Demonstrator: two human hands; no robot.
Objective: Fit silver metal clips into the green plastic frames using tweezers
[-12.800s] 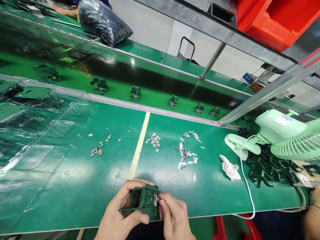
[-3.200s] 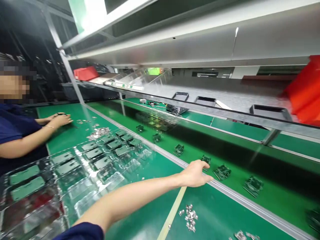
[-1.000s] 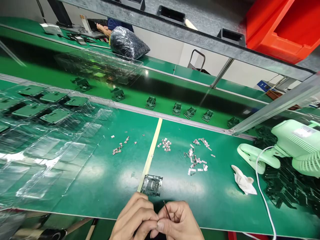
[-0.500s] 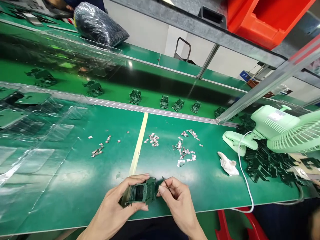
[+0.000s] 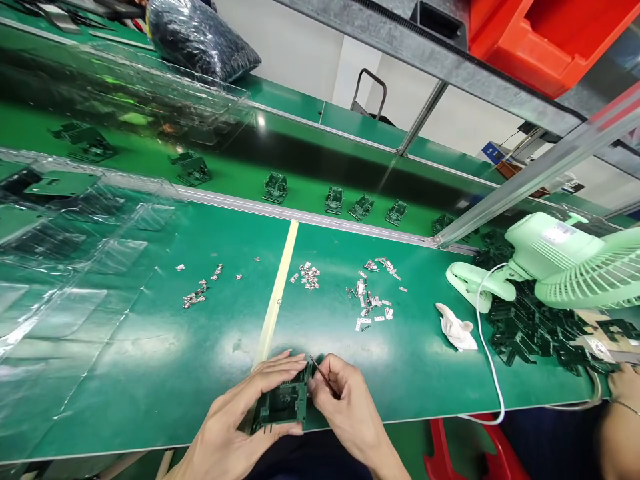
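My left hand (image 5: pixel 245 413) is wrapped round a dark green plastic housing (image 5: pixel 284 404) at the bench's front edge, fingers over its top and thumb under it. An open cavity in the housing shows. At its right side, my right hand (image 5: pixel 340 400) pinches a thin dark tool (image 5: pixel 324 377), its tip slanting up and left over the housing's upper right corner. The fingertips touch or nearly touch the housing; whether they hold a small part too is hidden. Small metal pieces lie beyond in a cluster (image 5: pixel 309 275) and a looser group (image 5: pixel 370 303).
Clear plastic trays (image 5: pixel 65 247) lie left. A green fan (image 5: pixel 555 260), its white cable, a white cloth (image 5: pixel 456 328) and a pile of dark green parts (image 5: pixel 535 327) are right. Housings line the belt (image 5: pixel 230 187). Another person's hand (image 5: pixel 625 390) is at the far right.
The housing has turned in my left hand, with its cavity facing more toward me. My right hand has moved left against it with the tool. Another person's hand has appeared at the far right.
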